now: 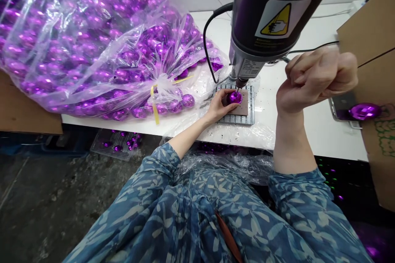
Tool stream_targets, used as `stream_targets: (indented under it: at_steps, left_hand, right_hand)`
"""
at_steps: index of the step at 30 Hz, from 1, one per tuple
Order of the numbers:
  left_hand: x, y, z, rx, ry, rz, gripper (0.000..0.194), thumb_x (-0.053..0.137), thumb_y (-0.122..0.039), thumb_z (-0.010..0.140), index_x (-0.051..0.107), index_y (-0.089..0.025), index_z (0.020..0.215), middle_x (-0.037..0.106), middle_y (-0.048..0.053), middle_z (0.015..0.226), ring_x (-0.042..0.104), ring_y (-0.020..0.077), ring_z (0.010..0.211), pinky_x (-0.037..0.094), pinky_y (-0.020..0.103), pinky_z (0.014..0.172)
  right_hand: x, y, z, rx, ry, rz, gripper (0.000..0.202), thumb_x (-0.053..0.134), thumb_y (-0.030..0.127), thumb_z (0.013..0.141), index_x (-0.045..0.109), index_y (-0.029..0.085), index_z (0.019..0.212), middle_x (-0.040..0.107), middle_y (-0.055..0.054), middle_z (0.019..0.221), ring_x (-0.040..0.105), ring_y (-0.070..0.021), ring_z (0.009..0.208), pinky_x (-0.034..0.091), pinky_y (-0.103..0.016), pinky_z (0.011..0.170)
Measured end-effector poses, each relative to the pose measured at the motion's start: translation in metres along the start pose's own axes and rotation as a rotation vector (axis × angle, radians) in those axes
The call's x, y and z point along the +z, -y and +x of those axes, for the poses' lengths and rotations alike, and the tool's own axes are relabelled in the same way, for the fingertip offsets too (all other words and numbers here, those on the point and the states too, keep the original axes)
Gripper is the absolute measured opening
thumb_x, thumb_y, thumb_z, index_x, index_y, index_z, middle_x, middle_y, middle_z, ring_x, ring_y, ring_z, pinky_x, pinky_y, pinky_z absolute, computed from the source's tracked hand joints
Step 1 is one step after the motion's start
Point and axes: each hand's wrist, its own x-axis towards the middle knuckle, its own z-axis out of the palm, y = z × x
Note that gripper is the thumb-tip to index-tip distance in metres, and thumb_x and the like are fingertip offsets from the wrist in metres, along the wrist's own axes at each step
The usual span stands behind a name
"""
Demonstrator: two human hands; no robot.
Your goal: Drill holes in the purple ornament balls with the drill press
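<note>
A shiny purple faceted ball [235,98] rests on a brown board [243,109] over the drill press's slotted metal base [251,119]. Thumb and fingers of my left hand [219,104] close around the ball from the left. Directly above, the drill bit [237,89] reaches the top of the ball; whether it has entered the ball, I cannot tell. The black drill press [262,28] carries a yellow warning label. My right hand [314,76] is a fist at the right of the press, wrapped on its lever [286,60], which mostly hides behind the fingers.
A big clear bag [92,49] packed with purple balls covers the table's left side, tied with a yellow strip [155,107]. At the right, another purple ball [365,111] lies by a phone [341,107] and cardboard boxes [370,24]. Dark shavings dot the plastic sheet [262,133].
</note>
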Motion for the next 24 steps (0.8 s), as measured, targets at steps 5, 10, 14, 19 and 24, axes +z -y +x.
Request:
stream_targets:
  at_steps: [5,10,14,19,24]
  left_hand:
    - [0.000,0.001,0.000,-0.013,-0.004,-0.011,0.063,0.107,-0.049,0.083,0.078,-0.026,0.133,0.075,0.011,0.139,0.069,0.0346,0.141,0.053,0.056,0.131]
    - [0.000,0.001,0.001,-0.019,-0.017,-0.012,0.060,0.107,-0.044,0.083,0.078,-0.026,0.133,0.076,0.011,0.137,0.069,0.0353,0.141,0.052,0.057,0.132]
    - [0.001,0.000,0.000,-0.010,-0.014,-0.017,0.060,0.106,-0.045,0.084,0.078,-0.026,0.133,0.076,0.011,0.137,0.069,0.0356,0.141,0.051,0.057,0.133]
    - [0.001,0.000,0.000,0.007,-0.022,-0.008,0.061,0.107,-0.050,0.082,0.079,-0.027,0.131,0.077,0.011,0.137,0.069,0.0352,0.140,0.052,0.054,0.131]
    - [0.000,0.004,0.000,0.042,-0.014,0.040,0.065,0.104,-0.055,0.085,0.077,-0.024,0.135,0.076,0.012,0.137,0.071,0.0346,0.136,0.055,0.054,0.127]
  right_hand:
    - [-0.009,-0.015,-0.008,-0.037,0.001,0.020,0.069,0.070,0.065,0.106,0.026,0.023,0.074,0.016,0.005,0.058,0.014,-0.0069,0.045,0.025,-0.032,0.043]
    - [-0.013,-0.022,-0.015,-0.052,-0.020,0.001,0.072,0.072,0.068,0.103,0.024,0.023,0.074,0.009,0.006,0.060,0.011,-0.0054,0.048,0.024,-0.031,0.047]
    - [-0.015,-0.022,-0.019,-0.049,-0.021,-0.024,0.070,0.067,0.065,0.105,0.022,0.021,0.075,0.013,0.007,0.059,0.017,-0.0030,0.049,0.029,-0.027,0.053]
    - [-0.015,-0.019,-0.021,-0.090,0.004,0.008,0.068,0.065,0.056,0.107,0.016,0.020,0.075,0.014,0.007,0.059,0.016,-0.0005,0.049,0.027,-0.023,0.053]
    - [-0.019,-0.021,-0.021,-0.133,0.048,0.052,0.063,0.064,0.047,0.108,0.018,0.019,0.076,0.017,0.007,0.057,0.016,-0.0002,0.049,0.027,-0.023,0.051]
